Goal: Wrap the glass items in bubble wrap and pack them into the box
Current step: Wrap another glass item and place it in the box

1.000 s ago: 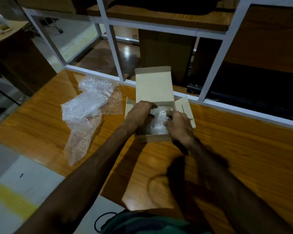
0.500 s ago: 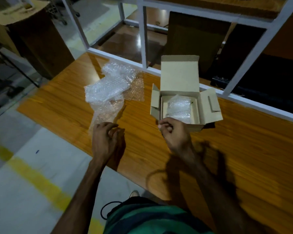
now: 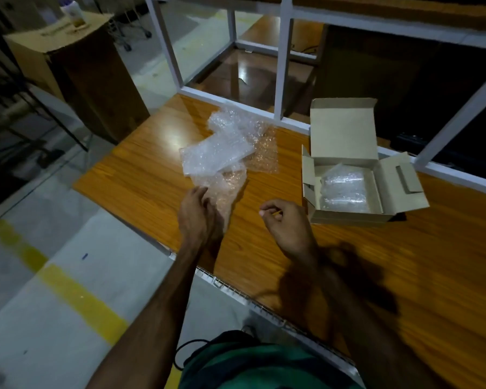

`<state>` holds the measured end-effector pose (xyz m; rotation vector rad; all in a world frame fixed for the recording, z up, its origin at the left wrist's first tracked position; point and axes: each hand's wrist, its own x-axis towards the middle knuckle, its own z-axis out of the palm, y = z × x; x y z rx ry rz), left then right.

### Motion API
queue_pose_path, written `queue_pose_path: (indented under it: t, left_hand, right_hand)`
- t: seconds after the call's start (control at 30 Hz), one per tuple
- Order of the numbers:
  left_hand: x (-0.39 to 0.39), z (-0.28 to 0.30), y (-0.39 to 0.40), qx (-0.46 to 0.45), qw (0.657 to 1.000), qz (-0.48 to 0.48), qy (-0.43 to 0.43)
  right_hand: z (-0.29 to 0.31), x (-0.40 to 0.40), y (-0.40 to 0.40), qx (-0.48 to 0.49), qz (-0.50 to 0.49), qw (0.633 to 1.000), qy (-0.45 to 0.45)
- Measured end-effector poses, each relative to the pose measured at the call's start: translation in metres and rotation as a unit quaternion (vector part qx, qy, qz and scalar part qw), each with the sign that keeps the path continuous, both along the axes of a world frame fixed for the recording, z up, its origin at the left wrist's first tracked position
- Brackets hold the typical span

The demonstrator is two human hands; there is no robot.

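An open cardboard box (image 3: 345,127) stands on the wooden table (image 3: 404,276) at the right, its lid upright and side flaps spread. Inside it lies a bundle wrapped in bubble wrap (image 3: 344,190). A loose heap of bubble wrap (image 3: 222,147) lies to the box's left. My left hand (image 3: 198,217) is at the heap's near tail, its loosely curled fingertips touching the wrap's edge. My right hand (image 3: 288,223) hovers just left of the box's front corner, fingers loosely curled, holding nothing. No bare glass item shows.
A white metal frame (image 3: 282,66) runs along the table's far edge behind the box and the wrap. A tall cardboard carton (image 3: 76,77) with a bottle on top stands on the floor at the far left. The table's near edge runs diagonally below my hands.
Both hands have come out of the box, leaving the wrapped bundle inside. My left hand has moved left to the loose bubble wrap, and my right hand has drawn back beside the box.
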<state>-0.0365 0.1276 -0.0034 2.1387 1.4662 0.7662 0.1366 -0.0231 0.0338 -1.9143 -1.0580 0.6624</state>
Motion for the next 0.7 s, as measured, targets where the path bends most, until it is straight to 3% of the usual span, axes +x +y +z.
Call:
queue_pose_path:
  t: [0.1,0.27,0.33,0.4,0.47,0.57,0.7]
  left_hand:
    - [-0.011,0.007,0.004,0.013,0.987,-0.014,-0.158]
    - [-0.015,0.025,0.007,-0.107,0.935,0.032,-0.335]
    - [-0.016,0.032,0.0,-0.126,0.929,0.02,-0.348]
    - [-0.016,0.036,-0.008,-0.126,0.937,-0.01,-0.326]
    - [-0.016,0.039,-0.015,-0.129,0.945,-0.041,-0.297]
    - [-0.018,0.037,-0.025,-0.141,0.952,-0.067,-0.264]
    - [-0.026,0.039,-0.037,-0.146,0.954,-0.059,-0.257]
  right_hand:
    - [-0.002,-0.006,0.011,0.001,-0.01,1.0,-0.003]
    - [-0.002,-0.023,0.039,-0.072,-0.02,0.996,0.052]
    - [-0.005,-0.03,0.051,-0.093,-0.042,0.976,0.192]
    - [-0.004,-0.035,0.058,-0.074,-0.076,0.925,0.365]
    - [0.0,-0.033,0.064,-0.049,-0.1,0.874,0.474]
    - [-0.004,-0.028,0.076,-0.054,-0.143,0.862,0.483]
    - [-0.001,-0.03,0.08,-0.069,-0.156,0.911,0.376]
